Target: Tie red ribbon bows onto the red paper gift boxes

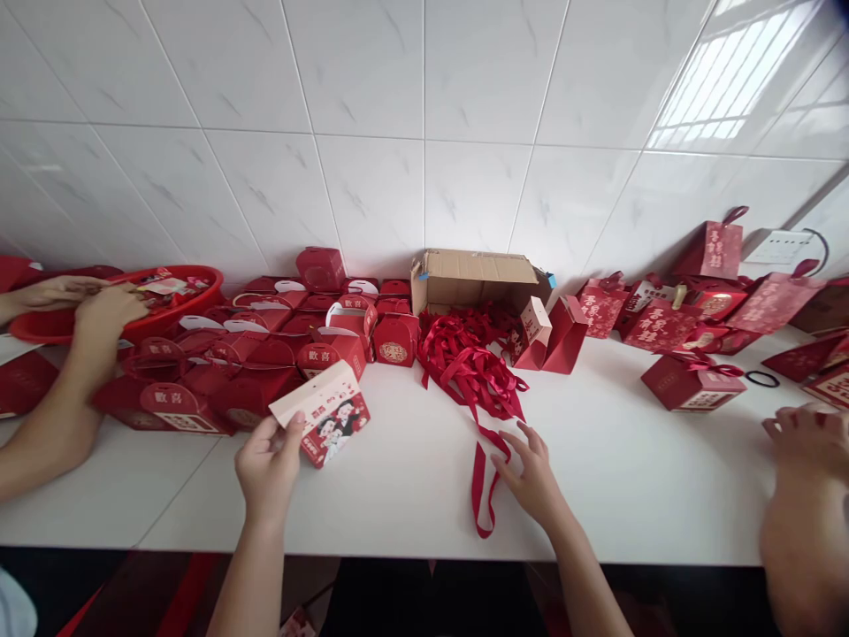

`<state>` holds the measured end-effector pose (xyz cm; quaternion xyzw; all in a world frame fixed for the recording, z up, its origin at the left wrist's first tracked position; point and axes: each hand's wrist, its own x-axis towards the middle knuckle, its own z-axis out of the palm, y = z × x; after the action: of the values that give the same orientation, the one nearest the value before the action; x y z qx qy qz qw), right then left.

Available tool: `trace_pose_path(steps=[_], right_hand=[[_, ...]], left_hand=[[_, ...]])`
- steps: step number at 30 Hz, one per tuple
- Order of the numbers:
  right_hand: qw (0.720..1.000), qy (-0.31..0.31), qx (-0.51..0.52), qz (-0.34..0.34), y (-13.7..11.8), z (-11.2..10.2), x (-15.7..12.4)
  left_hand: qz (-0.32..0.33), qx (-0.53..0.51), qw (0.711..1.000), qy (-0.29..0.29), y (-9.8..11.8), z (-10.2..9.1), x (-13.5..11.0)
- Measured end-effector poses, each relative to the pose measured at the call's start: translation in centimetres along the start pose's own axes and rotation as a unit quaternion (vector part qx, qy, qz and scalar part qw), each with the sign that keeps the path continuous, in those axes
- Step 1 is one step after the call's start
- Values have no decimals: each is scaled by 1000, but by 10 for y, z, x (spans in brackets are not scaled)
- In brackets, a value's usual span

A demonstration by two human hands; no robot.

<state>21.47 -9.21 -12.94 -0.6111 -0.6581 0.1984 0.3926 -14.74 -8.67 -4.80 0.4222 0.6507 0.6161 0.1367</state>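
Note:
Between the thumb and fingers of my left hand (269, 464) is a small candy gift box (337, 420), red and cream, printed with a cartoon couple. It is tilted and held above the white table. My right hand (532, 473) is open, its fingers apart beside a loose strand of red ribbon (478, 487). Whether the fingertips touch the strand I cannot tell. That strand trails from a tangled pile of red ribbons (468, 358), which spills out of an open cardboard box (478, 265) against the wall.
Rows of red gift boxes (258, 376) fill the left. Beyond them, a co-worker's hands (110, 305) are over a red basin (216, 296). Ribbon-tied boxes (693, 380) stand at right, near another person's hand (809, 442). A power strip (773, 246) lies by the tiled wall.

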Motion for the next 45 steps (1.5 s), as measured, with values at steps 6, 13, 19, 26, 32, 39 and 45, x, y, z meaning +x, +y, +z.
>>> trace_pose_path(steps=[6,13,19,26,32,39,45], right_hand=[[988,-98,98,-63,-50,-1,1],[966,-160,162,-124,-71,-29,10],[976,138,165,43,-12,-79,47],[859,466,-27,210,61,-144,117],[909,338,-37,240,95,-136,168],[943,260,-60,200,84,-102,161],[991,52,-86,86,22,-74,104]], left_hand=[[-68,-110,974,-186,27,30,-65],[15,-105,926,-363,47,45,-103],[36,16,934,-355,28,47,-101],[174,170,914,-326,-19,51,-113],[230,208,899,-308,-18,53,-116],[245,219,892,-312,-22,51,-118],[247,232,885,-320,-23,51,-118]])
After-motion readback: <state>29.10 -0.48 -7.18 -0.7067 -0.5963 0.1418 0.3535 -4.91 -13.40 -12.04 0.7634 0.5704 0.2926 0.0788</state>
